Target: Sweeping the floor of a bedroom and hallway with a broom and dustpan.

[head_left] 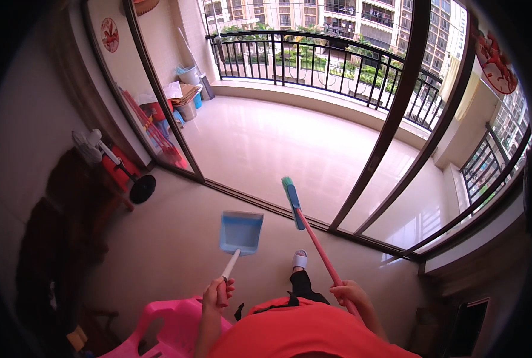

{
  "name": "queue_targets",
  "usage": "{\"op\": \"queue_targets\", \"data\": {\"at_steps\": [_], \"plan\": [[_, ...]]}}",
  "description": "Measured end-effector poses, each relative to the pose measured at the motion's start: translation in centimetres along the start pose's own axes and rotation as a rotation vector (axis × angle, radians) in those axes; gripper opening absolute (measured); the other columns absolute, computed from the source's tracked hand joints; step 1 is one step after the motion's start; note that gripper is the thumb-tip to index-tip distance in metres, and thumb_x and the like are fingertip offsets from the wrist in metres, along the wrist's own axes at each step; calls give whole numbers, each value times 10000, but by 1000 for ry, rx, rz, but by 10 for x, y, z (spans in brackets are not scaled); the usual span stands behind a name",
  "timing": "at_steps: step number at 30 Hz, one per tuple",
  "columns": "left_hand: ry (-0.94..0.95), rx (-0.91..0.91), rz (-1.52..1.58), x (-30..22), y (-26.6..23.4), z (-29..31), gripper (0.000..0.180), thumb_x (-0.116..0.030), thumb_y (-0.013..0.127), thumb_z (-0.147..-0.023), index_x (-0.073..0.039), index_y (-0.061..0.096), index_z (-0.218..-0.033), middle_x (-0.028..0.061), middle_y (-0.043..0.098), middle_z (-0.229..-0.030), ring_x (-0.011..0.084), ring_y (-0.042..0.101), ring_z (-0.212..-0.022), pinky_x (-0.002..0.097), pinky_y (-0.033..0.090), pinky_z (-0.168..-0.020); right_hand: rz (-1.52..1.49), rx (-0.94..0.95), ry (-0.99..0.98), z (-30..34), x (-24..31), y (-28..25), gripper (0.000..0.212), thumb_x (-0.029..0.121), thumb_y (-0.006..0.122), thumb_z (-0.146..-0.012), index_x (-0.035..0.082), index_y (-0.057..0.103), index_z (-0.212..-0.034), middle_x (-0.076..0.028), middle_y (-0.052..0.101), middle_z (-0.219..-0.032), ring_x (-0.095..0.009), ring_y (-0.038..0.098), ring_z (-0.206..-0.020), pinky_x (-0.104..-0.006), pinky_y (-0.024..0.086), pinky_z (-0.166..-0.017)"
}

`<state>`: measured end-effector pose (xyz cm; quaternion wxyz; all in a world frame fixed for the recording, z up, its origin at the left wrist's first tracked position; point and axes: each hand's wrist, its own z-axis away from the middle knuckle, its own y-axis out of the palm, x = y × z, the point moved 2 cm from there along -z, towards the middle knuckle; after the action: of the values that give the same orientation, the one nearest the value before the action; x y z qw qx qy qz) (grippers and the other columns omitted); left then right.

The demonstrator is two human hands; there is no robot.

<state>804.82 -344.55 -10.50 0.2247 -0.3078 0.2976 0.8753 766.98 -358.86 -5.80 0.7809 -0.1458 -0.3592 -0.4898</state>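
My left hand [217, 292] is closed round the handle grip of a blue dustpan [241, 231]. Its pan, on a white stick, is held out over the tiled floor with the open edge facing the balcony. In my right hand [349, 292] is the pink stick of a broom [293, 203]. The broom's blue head with green bristles lies across the sliding door track, ahead of my foot in a white slipper [300, 258]. Whether the pan touches the floor I cannot tell.
A pink plastic chair [164, 325] stands close by my left arm. Farther left is a fan [114, 158] with a round black base. Brown-framed sliding glass doors [391, 125] border the balcony opening. Buckets and cardboard [187, 98] sit at the balcony's far left, before a black railing [314, 59].
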Motion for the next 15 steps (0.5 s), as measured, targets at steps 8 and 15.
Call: {"op": "queue_targets", "data": {"at_steps": [8, 15], "plan": [[2, 32, 26, -79, 94, -161, 322, -264, 513, -834, -8, 500, -1029, 125, 625, -907, 164, 602, -674, 254, 492, -524, 91, 5, 35, -193, 152, -31, 153, 134, 665, -711, 7, 581, -697, -26, 516, -577, -108, 494, -434, -240, 376, -391], [7, -74, 108, -165, 139, -270, 296, -264, 509, -838, -30, 494, -1017, 134, 625, -937, 167, 600, -677, 259, 483, -527, 235, 20, 42, -331, 325, -7, 211, 185, 674, -723, 39, 528, -678, -21, 494, -562, -105, 477, -425, -234, 372, -390]]}}
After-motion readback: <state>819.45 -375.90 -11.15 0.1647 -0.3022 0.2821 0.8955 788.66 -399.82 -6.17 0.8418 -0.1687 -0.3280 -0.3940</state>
